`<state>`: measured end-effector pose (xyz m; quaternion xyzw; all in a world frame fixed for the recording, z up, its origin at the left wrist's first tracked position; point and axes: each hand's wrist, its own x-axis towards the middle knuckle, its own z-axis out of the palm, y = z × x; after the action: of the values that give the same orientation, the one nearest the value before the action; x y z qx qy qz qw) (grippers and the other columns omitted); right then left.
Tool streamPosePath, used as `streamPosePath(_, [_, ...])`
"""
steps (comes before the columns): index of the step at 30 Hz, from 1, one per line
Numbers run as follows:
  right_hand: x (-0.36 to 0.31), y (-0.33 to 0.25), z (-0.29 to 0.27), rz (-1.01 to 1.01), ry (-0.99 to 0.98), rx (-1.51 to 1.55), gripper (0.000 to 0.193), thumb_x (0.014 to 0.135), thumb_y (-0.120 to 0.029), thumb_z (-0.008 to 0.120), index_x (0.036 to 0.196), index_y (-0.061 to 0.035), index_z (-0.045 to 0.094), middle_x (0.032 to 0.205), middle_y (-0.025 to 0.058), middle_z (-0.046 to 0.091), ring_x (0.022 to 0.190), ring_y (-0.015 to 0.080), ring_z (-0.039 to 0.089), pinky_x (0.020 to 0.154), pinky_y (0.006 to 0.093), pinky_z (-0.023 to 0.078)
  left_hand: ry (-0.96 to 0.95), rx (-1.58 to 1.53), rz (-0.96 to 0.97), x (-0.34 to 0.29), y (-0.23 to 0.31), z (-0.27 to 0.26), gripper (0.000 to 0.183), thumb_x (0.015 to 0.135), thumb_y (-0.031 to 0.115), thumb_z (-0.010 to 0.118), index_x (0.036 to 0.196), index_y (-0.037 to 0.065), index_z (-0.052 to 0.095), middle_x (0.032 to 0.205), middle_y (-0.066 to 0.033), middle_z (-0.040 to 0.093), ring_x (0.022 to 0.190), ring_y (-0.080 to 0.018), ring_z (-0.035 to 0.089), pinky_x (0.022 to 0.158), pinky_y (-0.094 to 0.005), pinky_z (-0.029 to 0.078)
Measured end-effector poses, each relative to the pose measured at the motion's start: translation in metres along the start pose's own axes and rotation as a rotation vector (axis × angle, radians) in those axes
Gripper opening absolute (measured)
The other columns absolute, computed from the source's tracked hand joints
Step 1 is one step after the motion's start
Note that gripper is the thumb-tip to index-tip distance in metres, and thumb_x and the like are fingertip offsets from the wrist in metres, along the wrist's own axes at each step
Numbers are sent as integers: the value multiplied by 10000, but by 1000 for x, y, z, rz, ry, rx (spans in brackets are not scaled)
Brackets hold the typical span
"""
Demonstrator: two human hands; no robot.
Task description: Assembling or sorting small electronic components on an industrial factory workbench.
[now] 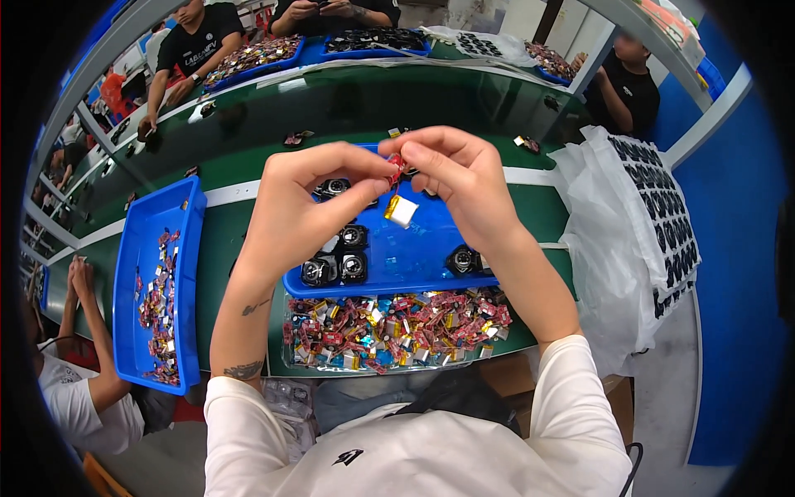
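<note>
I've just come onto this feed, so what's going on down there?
A person's left hand and right hand hold a small red circuit board in a fingertip grip above a blue tray. A white and yellow battery hangs just below the board. Several black watch-like cases sit in the tray. Nearer the person lies a heap of red boards and batteries; a second blue tray on the left holds similar parts.

The board (396,169) is red, the battery (403,212) white and yellow, the tray (422,253) blue.
</note>
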<state>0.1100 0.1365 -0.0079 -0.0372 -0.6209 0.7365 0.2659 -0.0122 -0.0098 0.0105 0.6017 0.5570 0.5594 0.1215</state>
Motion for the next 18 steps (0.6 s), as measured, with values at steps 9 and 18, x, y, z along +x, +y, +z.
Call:
streamPosePath(9, [-5,-11,4,-746,3,-813,240,645,-148,784,798,-51,626,777,47,590,684,151,539,543,264,423,312,400,229,4,-9,7,185,700,-41,687,873,21,708,802,-77,672,710,-141,618,618,-243,478])
streamPosePath(18, [-7,-4,6,-720,22,-813,172,671,-144,766,696,-29,641,672,69,598,592,178,531,515,276,419,313,629,348,6,-9,8,131,620,-5,704,734,33,652,683,-54,612,668,-192,571,569,-293,434])
